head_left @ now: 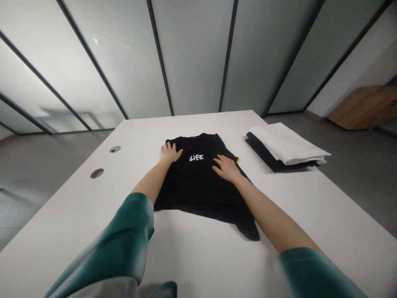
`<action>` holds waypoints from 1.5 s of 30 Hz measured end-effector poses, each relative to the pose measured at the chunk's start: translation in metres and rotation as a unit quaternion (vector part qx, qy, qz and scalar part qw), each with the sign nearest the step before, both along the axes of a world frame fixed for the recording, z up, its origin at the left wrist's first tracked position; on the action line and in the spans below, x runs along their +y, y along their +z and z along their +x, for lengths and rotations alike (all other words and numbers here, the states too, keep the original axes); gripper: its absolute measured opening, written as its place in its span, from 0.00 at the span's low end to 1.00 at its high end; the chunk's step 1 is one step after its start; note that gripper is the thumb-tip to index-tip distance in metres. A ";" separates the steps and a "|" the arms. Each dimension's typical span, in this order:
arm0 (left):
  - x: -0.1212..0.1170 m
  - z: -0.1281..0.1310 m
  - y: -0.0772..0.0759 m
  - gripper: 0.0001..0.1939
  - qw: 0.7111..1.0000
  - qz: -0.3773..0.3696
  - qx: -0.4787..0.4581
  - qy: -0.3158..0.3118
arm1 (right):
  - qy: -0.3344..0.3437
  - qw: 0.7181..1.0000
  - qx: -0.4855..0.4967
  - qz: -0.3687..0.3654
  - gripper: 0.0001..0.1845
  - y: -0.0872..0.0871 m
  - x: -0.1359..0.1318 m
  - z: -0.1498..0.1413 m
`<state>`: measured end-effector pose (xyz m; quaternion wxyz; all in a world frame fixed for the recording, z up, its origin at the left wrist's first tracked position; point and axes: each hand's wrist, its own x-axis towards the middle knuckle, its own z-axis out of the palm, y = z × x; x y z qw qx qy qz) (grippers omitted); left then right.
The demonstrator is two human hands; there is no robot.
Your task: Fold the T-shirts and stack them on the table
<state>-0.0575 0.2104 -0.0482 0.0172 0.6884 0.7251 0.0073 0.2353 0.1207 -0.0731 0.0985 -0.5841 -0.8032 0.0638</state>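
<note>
A black T-shirt [198, 186] lies spread on the white table [198, 260], its collar at the far side and white lettering on its upper part. Its near hem slants, with the right corner reaching closest to me. My left hand [171, 153] rests on the shirt's upper left edge, fingers spread. On the right side of the shirt lies my right hand [226, 167], flat with its fingers apart. A bit of something yellow [236, 158] shows by the shirt's right edge, just beyond my right hand; I cannot make out what it is.
Folded white cloth [288, 142] sits on folded black cloth [266, 157] at the table's right edge. Two round holes, a farther one [115, 149] and a nearer one [97, 173], are on the left. Frosted glass panels [192, 54] stand behind the table.
</note>
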 end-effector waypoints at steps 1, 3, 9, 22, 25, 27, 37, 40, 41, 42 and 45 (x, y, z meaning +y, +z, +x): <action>-0.004 0.003 0.000 0.40 1.000 0.012 -0.001 -0.018 | 0.001 1.000 0.000 0.000 0.29 0.000 0.000 0.000; -0.017 0.009 -0.002 0.38 0.998 0.010 -0.011 -0.057 | 0.002 1.000 0.001 0.001 0.29 0.000 0.001 0.000; -0.080 0.016 -0.009 0.35 0.970 -0.032 -0.058 -0.232 | 0.001 1.000 0.014 0.002 0.32 0.000 0.000 -0.001; -0.106 -0.032 -0.003 0.30 0.989 0.074 -0.040 -0.119 | -0.082 0.992 0.064 0.067 0.31 0.007 0.017 0.015; -0.099 -0.004 -0.003 0.35 0.994 0.013 -0.005 -0.105 | -0.083 0.996 -0.015 0.003 0.36 0.002 0.016 0.007; -0.092 0.012 -0.005 0.42 0.997 -0.014 0.008 -0.073 | -0.081 0.996 -0.039 -0.026 0.39 -0.002 0.018 0.003; -0.049 0.023 -0.014 0.51 0.998 -0.033 -0.016 -0.043 | -0.107 0.992 -0.051 -0.043 0.41 0.000 0.061 -0.007; -0.032 0.023 -0.010 0.52 0.998 -0.049 -0.015 -0.036 | -0.110 0.992 -0.045 -0.046 0.40 0.003 0.077 -0.010; -0.027 0.023 -0.009 0.52 0.998 -0.054 -0.014 -0.034 | -0.109 0.992 -0.045 -0.046 0.39 0.004 0.081 -0.011; -0.022 0.024 -0.008 0.52 0.998 -0.058 -0.013 -0.032 | -0.109 0.992 -0.047 -0.048 0.38 0.005 0.085 -0.011; -0.014 0.025 -0.008 0.51 0.998 -0.049 -0.016 -0.032 | -0.109 0.991 -0.049 -0.052 0.37 0.008 0.090 -0.012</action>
